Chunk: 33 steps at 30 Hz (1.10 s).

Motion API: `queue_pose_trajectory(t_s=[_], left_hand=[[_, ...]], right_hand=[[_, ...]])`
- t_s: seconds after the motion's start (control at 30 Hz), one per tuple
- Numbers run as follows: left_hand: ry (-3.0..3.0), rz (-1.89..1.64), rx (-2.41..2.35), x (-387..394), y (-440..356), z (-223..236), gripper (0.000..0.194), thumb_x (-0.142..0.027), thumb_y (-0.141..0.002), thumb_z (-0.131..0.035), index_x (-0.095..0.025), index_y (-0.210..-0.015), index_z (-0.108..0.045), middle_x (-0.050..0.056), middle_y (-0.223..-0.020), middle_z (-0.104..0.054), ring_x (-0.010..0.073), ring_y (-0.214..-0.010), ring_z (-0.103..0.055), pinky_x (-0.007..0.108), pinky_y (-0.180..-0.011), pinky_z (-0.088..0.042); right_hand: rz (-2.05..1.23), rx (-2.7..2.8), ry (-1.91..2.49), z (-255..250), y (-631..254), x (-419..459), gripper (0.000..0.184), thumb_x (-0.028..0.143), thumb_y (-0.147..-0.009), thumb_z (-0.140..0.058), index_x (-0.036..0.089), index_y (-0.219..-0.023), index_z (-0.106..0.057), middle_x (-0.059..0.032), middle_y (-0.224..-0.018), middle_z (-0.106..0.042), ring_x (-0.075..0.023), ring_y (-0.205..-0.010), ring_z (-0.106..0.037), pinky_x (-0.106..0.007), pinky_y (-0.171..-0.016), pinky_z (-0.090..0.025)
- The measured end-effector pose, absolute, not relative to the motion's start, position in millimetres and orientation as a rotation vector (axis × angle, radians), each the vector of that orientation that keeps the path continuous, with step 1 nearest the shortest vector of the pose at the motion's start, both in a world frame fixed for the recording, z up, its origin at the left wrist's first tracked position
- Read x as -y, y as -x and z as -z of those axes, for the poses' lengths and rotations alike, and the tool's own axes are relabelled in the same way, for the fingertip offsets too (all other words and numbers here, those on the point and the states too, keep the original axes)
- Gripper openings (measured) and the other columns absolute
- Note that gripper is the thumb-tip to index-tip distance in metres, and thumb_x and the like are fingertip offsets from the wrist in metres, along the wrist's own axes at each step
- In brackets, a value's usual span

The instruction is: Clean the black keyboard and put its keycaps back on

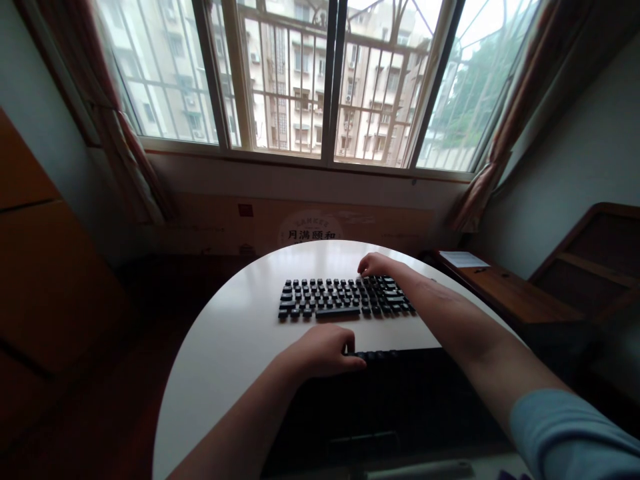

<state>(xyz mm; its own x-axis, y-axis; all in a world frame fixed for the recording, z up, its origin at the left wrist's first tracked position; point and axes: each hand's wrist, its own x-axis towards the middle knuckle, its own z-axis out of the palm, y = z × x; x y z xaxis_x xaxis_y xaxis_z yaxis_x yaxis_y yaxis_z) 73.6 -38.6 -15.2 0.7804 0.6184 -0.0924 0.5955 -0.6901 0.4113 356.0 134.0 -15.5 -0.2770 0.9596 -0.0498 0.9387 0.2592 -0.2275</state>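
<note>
Black keycaps stand in close rows, laid out like a keyboard, on a white round-edged table. My right hand reaches over their right part. Its fingers are bent together at the far row, and whatever they hold is too small to tell. Nearer to me lies a dark flat object, its kind unclear, with several black keycaps along its far edge. My left hand is closed at the left end of that edge, thumb and forefinger around it. The tucked fingers hide what is pinched there.
A wooden side table with a paper sheet stands on the right. Past the white table are a printed cardboard panel and a barred window. An orange-brown cabinet is on the left.
</note>
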Motion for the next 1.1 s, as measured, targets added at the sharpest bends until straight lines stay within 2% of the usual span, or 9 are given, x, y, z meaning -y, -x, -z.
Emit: queue_pose_trajectory(t_s=[0.2,0.37,0.47,0.57,0.73,0.9,1.1], left_hand=[[-2.563,-0.071,-0.893,37.8,-75.6,14.6,0.032,-0.054,-0.082,-0.066,-0.023,-0.088,-0.070,0.004,-0.089,-0.072,0.0216,-0.078,-0.061,0.029,-0.062,-0.037],[-2.563,-0.057,-0.906,37.1,-76.6,13.1,0.034,-0.055,-0.082,-0.065,-0.023,-0.087,-0.070,0.004,-0.087,-0.071,0.0212,-0.076,-0.061,0.029,-0.061,-0.036],[-2.558,-0.046,-0.903,36.8,-77.5,13.4,0.034,-0.055,-0.082,-0.064,-0.022,-0.088,-0.069,0.004,-0.087,-0.071,0.0212,-0.077,-0.061,0.029,-0.061,-0.036],[-2.564,-0.048,-0.907,36.0,-77.9,15.5,0.034,-0.055,-0.083,-0.064,-0.022,-0.089,-0.069,0.004,-0.088,-0.071,0.0217,-0.078,-0.061,0.030,-0.063,-0.037],[-2.573,-0.054,-0.939,36.1,-78.0,17.1,0.033,-0.055,-0.083,-0.063,-0.023,-0.089,-0.069,0.004,-0.088,-0.070,0.0217,-0.079,-0.061,0.029,-0.063,-0.036],[-2.554,-0.035,-0.958,37.8,-79.9,13.7,0.033,-0.054,-0.083,-0.063,-0.023,-0.089,-0.069,0.003,-0.087,-0.070,0.0201,-0.076,-0.060,0.029,-0.062,-0.035],[-2.544,-0.025,-0.963,38.2,-80.2,11.4,0.031,-0.053,-0.083,-0.064,-0.023,-0.088,-0.069,0.002,-0.087,-0.069,0.0199,-0.077,-0.059,0.028,-0.063,-0.035]], right_hand=[[-0.158,2.224,1.622,-9.4,-343.7,-103.0,0.014,0.026,-0.088,-0.070,0.017,-0.097,-0.077,-0.0064,-0.095,-0.076,-0.0205,-0.092,-0.069,-0.030,-0.088,-0.053],[-0.082,2.131,1.394,-25.7,-352.2,-3.8,0.019,0.034,-0.085,-0.073,0.023,-0.098,-0.078,-0.0038,-0.099,-0.077,-0.0216,-0.094,-0.069,-0.032,-0.086,-0.053],[-0.314,2.029,1.197,-7.0,-360.7,66.8,0.020,0.038,-0.083,-0.075,0.024,-0.098,-0.078,-0.0044,-0.099,-0.077,-0.0218,-0.091,-0.070,-0.033,-0.078,-0.054],[-0.491,1.974,1.198,23.3,-366.9,110.1,0.020,0.038,-0.084,-0.075,0.025,-0.100,-0.077,-0.0051,-0.099,-0.077,-0.0225,-0.092,-0.071,-0.034,-0.078,-0.055],[-0.560,1.889,1.262,53.6,-367.3,120.0,0.019,0.035,-0.082,-0.077,0.025,-0.098,-0.079,-0.0046,-0.096,-0.078,-0.0217,-0.088,-0.072,-0.032,-0.074,-0.055],[-0.651,1.850,1.193,58.6,-363.1,116.0,0.023,0.035,-0.078,-0.080,0.023,-0.098,-0.078,-0.0052,-0.098,-0.078,-0.0225,-0.091,-0.074,-0.036,-0.084,-0.059],[-0.709,1.868,1.221,61.7,-364.9,118.3,0.040,0.025,-0.078,-0.080,0.025,-0.117,-0.072,-0.0046,-0.099,-0.079,-0.0237,-0.095,-0.074,-0.041,-0.092,-0.057]])
